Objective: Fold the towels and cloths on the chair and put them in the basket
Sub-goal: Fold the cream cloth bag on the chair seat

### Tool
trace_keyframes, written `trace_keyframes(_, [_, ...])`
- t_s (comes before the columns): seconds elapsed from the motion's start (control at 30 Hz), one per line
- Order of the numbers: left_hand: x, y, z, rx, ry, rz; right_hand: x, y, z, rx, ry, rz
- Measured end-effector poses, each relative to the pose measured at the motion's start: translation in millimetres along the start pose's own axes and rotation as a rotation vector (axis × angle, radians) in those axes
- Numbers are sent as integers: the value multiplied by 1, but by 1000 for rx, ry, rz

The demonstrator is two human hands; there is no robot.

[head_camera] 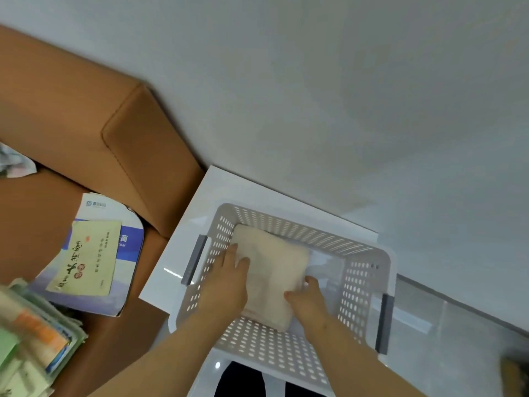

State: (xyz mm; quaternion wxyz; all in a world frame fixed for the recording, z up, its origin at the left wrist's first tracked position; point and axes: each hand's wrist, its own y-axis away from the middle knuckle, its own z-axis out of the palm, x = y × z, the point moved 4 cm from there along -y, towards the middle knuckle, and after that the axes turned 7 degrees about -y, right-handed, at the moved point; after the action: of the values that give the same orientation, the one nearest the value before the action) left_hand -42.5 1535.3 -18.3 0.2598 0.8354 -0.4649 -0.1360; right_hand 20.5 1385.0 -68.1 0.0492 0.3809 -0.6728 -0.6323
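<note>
A folded cream towel (270, 262) lies on the bottom of the pale perforated basket (363, 285), toward its left side. My left hand (226, 285) rests flat on the towel's left edge with straight fingers. My right hand (307, 298) is at the towel's near right corner, fingers curled over its edge. Both forearms reach down into the basket. A patterned cloth (14, 163) shows at the left edge on the brown chair (86, 118).
The basket stands on a white table (200, 213) against a grey wall. To the left, on the chair seat, lie printed paper bags (94, 256) and a stack of papers (31, 342). Grey floor shows at the right.
</note>
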Motion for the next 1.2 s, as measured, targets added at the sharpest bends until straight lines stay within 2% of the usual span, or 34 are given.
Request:
trace_keyframes(0.07, [-5,11,-21,236,101,146,-5,12,-6,11,17,-36])
trace_keyframes(0.13, [-15,21,-33,435,93,273,-10,21,-9,5,38,-67])
trace_keyframes(0.2, [-30,33,-47,553,104,248,-15,37,-10,-7,73,-80])
trace_keyframes(0.3, [-52,42,-58,481,255,13,-18,59,-9,-31,81,-78])
trace_keyframes(0.37, [-64,41,-47,242,460,-175,-16,71,-7,-32,69,-72])
trace_keyframes(0.43, [-69,40,-37,52,584,-254,-14,81,-4,-28,44,-67])
trace_keyframes(0.63, [-63,22,-51,128,547,-209,-12,97,-11,58,-75,-112])
trace_keyframes(0.93, [-33,-16,-84,112,526,-154,-25,112,-62,297,-232,-296])
trace_keyframes(1.0, [-21,-9,-91,198,424,-130,-20,115,-71,313,-297,-296])
trace_keyframes(1.1, [18,19,-109,463,266,14,-10,120,-84,319,-388,-285])
trace_keyframes(1.13, [36,29,-115,477,285,77,-7,124,-89,316,-414,-286])
trace_keyframes(1.2, [80,51,-117,352,422,221,1,134,-104,313,-468,-296])
